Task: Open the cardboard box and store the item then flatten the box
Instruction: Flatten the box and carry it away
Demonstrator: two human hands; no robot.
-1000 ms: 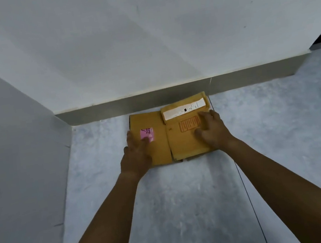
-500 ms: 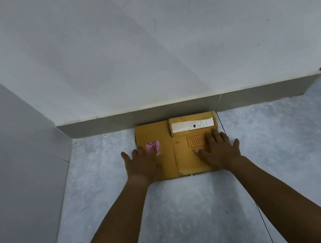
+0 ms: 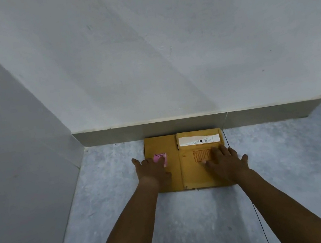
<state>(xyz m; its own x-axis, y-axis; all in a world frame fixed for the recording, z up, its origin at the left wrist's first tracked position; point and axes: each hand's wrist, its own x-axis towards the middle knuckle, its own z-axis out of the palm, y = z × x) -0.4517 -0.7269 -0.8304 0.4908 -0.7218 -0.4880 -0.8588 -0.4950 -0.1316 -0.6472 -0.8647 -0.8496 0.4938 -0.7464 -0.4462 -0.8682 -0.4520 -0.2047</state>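
Note:
A brown cardboard box (image 3: 174, 161) lies flattened on the grey floor, its far edge against the skirting board. It carries a white label (image 3: 199, 140) at the top right, a red printed stamp, and a pink sticker (image 3: 161, 158) on its left panel. My left hand (image 3: 152, 169) rests palm-down with fingers spread on the left panel, partly covering the pink sticker. On the right panel my right hand (image 3: 225, 161) lies flat, fingers apart, over the red stamp. Neither hand grips anything.
A white wall (image 3: 165, 47) rises straight ahead above a grey skirting board (image 3: 258, 116). Another white wall (image 3: 16, 163) closes the left side, forming a corner. A thin dark line (image 3: 260, 221) runs along the floor at the right. A dark gap shows at the far right.
The right panel, tilted a second ago, now lies flat and square against the skirting board. Both hands have spread flat on the cardboard.

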